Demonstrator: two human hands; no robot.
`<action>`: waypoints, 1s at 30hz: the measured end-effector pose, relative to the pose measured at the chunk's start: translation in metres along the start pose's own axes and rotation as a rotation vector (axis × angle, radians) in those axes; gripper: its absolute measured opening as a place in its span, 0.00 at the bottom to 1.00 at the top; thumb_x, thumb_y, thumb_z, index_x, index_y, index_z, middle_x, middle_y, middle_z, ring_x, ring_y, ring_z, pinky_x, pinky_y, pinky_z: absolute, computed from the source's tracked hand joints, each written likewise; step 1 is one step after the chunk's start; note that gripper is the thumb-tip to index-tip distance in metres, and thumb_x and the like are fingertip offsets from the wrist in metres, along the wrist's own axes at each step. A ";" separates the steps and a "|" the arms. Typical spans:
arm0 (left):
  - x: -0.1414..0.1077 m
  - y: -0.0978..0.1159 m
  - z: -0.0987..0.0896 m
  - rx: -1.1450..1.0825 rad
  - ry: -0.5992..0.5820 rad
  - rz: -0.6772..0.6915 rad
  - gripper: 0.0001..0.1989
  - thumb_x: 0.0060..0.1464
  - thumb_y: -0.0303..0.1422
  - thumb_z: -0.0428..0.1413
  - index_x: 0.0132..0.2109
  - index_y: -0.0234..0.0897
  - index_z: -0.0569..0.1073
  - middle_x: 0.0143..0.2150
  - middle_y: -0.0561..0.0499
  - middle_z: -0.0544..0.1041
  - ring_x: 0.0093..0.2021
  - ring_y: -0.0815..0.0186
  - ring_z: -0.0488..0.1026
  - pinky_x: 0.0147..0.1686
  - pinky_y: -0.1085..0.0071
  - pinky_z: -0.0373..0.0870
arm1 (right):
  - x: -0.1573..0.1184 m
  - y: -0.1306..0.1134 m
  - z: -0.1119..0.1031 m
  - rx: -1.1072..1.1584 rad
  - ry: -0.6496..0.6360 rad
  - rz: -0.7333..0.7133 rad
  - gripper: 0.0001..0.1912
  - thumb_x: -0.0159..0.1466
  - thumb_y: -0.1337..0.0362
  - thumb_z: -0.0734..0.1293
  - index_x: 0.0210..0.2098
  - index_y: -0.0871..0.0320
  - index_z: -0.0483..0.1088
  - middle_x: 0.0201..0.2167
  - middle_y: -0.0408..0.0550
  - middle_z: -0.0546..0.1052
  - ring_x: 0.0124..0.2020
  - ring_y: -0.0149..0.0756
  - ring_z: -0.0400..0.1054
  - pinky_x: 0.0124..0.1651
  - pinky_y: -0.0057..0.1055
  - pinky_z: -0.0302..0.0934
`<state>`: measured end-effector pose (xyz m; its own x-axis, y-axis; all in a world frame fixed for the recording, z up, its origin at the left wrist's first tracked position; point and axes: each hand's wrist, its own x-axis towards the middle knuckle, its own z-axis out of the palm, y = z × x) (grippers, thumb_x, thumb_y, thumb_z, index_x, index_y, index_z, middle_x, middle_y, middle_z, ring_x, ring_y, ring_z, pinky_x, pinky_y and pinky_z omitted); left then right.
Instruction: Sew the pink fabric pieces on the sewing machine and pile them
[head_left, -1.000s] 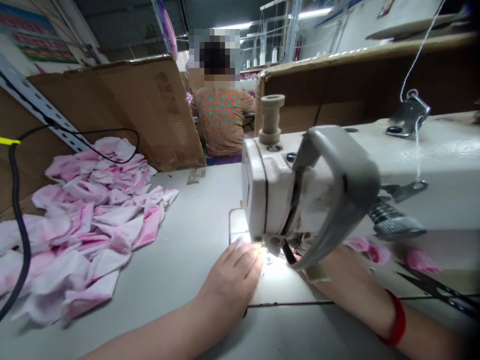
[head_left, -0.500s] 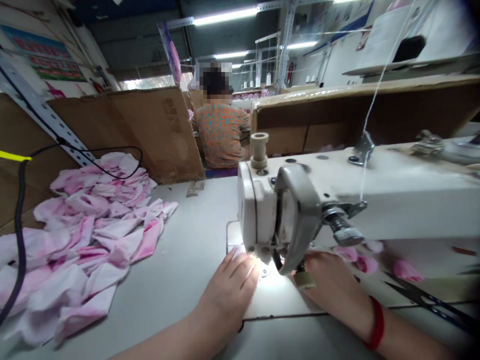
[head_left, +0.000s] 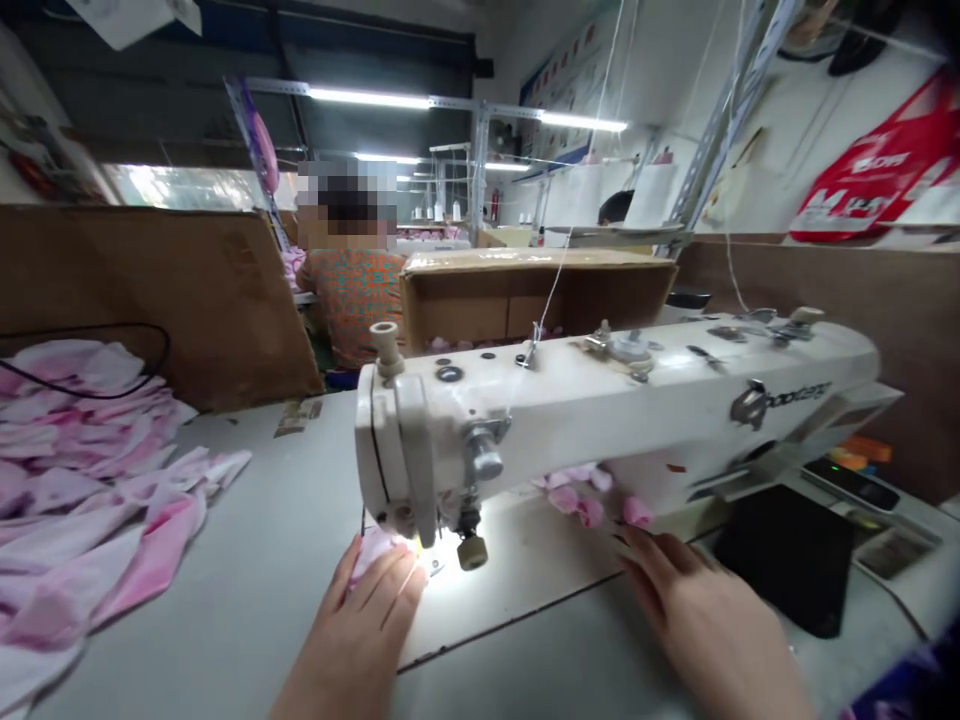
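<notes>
**Pink-and-white fabric** [head_left: 373,552] lies under the lit needle area of a white **sewing machine** [head_left: 600,400]. The **left hand** [head_left: 360,610] rests open on it, fingers [head_left: 394,590] slightly spread and not gripping. The **right hand** [head_left: 705,630] is open on the **table** [head_left: 247,600], right of the needle, its fingers curved. Its fingertips are near **pink scraps** [head_left: 581,500] lying under the machine's arm. A **heap of pink-and-white pieces** [head_left: 90,470] lies on the table at far left, with a **cardboard sheet** [head_left: 150,300] standing behind it. Beyond the machine are a **carton** [head_left: 532,300] and a **co-worker** [head_left: 352,310] in an orange patterned top, back turned. A **black pad** [head_left: 784,555] lies at right, below a **red plastic bag** [head_left: 874,170] on the wall.
</notes>
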<state>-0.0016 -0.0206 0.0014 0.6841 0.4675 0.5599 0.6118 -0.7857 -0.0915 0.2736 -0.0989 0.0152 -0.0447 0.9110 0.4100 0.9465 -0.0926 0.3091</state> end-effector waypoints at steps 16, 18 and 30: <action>0.023 0.047 -0.050 -1.029 -0.172 -0.481 0.14 0.55 0.34 0.46 0.46 0.34 0.67 0.38 0.46 0.74 0.36 0.65 0.72 0.33 0.73 0.72 | -0.003 -0.029 -0.037 1.433 -0.486 0.108 0.14 0.58 0.56 0.57 0.28 0.58 0.67 0.25 0.44 0.72 0.28 0.33 0.64 0.28 0.24 0.58; 0.025 0.055 -0.049 -1.289 -0.221 -0.677 0.13 0.54 0.35 0.46 0.39 0.31 0.70 0.31 0.47 0.75 0.29 0.67 0.72 0.30 0.73 0.72 | -0.004 -0.041 -0.042 1.430 -0.504 0.079 0.15 0.58 0.55 0.56 0.27 0.58 0.66 0.22 0.43 0.70 0.25 0.31 0.62 0.25 0.23 0.57; 0.012 0.045 -0.065 -1.350 -0.063 -0.985 0.09 0.40 0.29 0.59 0.32 0.31 0.70 0.23 0.53 0.71 0.22 0.72 0.68 0.24 0.77 0.68 | -0.012 -0.057 -0.052 1.360 -0.440 0.008 0.11 0.60 0.57 0.55 0.32 0.54 0.65 0.27 0.42 0.72 0.28 0.30 0.65 0.30 0.22 0.58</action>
<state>0.0080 -0.0769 0.0576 0.3064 0.9496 -0.0666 0.0538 0.0526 0.9972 0.2033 -0.1252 0.0372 -0.1747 0.9840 0.0352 0.5224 0.1229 -0.8438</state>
